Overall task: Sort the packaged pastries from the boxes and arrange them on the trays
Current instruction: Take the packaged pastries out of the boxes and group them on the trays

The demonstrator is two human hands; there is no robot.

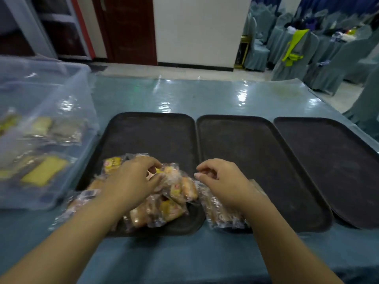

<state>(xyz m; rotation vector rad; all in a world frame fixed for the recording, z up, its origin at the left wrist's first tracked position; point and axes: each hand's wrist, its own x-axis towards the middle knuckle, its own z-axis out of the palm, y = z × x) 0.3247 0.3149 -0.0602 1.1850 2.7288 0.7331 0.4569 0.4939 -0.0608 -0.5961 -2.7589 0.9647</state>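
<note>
Under our left hand (pixel 133 181), fingers pinch a pastry packet (pixel 171 174). Beside them, our right hand (pixel 221 181) curls loosely, empty.

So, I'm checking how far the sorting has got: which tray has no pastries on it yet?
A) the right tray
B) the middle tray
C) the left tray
A: the right tray shows only bare dark surface, while packets lie on the left tray and the middle tray's near corner.
</note>
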